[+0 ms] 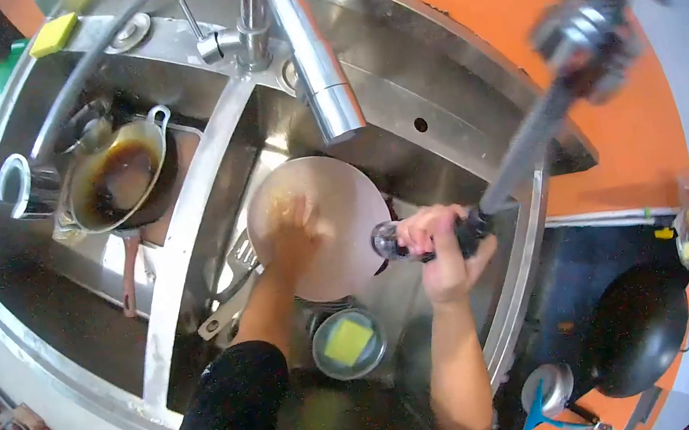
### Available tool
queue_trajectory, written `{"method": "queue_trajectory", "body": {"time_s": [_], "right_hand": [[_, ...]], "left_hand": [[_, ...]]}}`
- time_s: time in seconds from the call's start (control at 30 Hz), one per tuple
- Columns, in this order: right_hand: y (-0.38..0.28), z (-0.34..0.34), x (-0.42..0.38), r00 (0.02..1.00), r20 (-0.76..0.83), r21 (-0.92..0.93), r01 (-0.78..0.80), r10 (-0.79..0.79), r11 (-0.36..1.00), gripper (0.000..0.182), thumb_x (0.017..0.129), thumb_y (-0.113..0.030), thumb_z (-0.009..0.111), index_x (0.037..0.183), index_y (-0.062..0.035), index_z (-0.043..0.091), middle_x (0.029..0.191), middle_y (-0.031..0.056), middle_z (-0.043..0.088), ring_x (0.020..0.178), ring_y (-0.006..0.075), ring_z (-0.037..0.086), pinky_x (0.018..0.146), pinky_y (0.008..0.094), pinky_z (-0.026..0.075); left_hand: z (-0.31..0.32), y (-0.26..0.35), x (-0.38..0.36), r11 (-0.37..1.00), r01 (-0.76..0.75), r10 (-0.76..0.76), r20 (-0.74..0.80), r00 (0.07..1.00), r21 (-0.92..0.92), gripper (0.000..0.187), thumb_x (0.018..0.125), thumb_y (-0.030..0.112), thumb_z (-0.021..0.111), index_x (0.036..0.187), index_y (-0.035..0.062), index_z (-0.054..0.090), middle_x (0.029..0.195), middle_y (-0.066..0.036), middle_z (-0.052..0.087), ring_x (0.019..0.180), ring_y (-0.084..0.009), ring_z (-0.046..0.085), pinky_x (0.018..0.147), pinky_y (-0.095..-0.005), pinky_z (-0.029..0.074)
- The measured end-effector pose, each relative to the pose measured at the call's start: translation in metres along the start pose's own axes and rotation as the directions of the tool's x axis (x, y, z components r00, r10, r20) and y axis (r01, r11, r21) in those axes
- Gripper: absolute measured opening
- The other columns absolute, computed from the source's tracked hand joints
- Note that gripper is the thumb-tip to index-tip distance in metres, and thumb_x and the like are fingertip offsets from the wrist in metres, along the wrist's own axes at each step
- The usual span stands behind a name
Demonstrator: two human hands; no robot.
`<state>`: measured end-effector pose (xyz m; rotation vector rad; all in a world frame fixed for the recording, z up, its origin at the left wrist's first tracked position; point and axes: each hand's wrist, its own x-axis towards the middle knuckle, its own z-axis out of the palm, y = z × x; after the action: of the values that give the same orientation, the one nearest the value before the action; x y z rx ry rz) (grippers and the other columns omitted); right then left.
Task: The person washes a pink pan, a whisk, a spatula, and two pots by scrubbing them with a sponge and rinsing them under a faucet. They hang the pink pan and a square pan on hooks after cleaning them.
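A pale round plate (349, 214) sits in the right basin of a steel double sink (199, 176). My left hand (287, 230) lies on the plate's face, blurred, possibly with a sponge under the fingers. My right hand (441, 239) grips the handle of a pull-out spray head (391, 242) whose hose (533, 136) runs up to the right; its nozzle points at the plate's right edge.
The faucet (318, 63) hangs over the divider. The left basin holds a pan of dark liquid (117, 177) and a steel mug (21, 184). A small bowl with a yellow sponge (349, 343) and a spatula (232, 281) lie below the plate. A black wok (637, 329) stands at right.
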<state>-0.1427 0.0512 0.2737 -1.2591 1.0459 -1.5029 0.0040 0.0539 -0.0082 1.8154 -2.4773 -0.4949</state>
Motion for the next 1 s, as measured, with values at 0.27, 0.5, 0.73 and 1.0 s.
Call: {"method": "queue_trajectory", "body": {"time_s": [0.27,0.5,0.73,1.0], "right_hand": [[0.033,0.056,0.004,0.997,-0.018,-0.013,0.081,-0.082,0.997,0.028,0.090,-0.014,0.053,0.065,-0.0016,0.049,0.056,0.0032,0.048,0.051,0.0126,0.046,0.051,0.0277,0.040],[0.017,0.047,0.010,0.998,-0.061,-0.104,-0.031,0.025,0.994,0.037,0.089,-0.023,0.058,0.058,-0.0043,0.050,0.054,0.0010,0.050,0.047,0.0092,0.047,0.045,0.0240,0.037],[0.002,0.088,-0.029,0.936,0.158,0.352,-0.352,0.316,0.867,0.026,0.090,-0.021,0.057,0.073,-0.0018,0.053,0.055,0.0016,0.047,0.048,0.0097,0.045,0.047,0.0256,0.039],[-0.029,0.084,-0.027,0.954,0.073,0.331,-0.298,0.291,0.895,0.034,0.090,-0.022,0.057,0.061,-0.0055,0.050,0.052,-0.0014,0.047,0.047,0.0072,0.044,0.044,0.0241,0.035]], "left_hand": [[0.036,-0.061,-0.058,0.921,-0.151,0.257,0.270,0.928,-0.358,0.066,0.080,0.054,0.048,0.136,0.0210,0.036,0.145,-0.009,0.024,0.134,-0.0341,0.019,0.105,-0.0594,0.004],[-0.028,-0.076,-0.123,0.870,0.253,-0.210,0.147,0.967,-0.423,0.069,0.080,0.042,0.061,0.131,0.0020,0.037,0.125,-0.023,0.045,0.112,-0.0368,0.047,0.091,-0.0481,0.039],[0.002,-0.084,-0.111,0.889,0.295,-0.123,0.438,0.890,-0.351,0.057,0.077,0.036,0.064,0.121,0.0045,0.046,0.107,-0.023,0.058,0.097,-0.0405,0.057,0.083,-0.0441,0.046],[-0.129,-0.022,-0.112,0.962,0.249,-0.172,0.465,0.868,-0.109,0.053,0.080,0.015,0.056,0.126,0.0029,0.033,0.095,-0.026,0.061,0.091,-0.0413,0.060,0.078,-0.0484,0.050]]}}
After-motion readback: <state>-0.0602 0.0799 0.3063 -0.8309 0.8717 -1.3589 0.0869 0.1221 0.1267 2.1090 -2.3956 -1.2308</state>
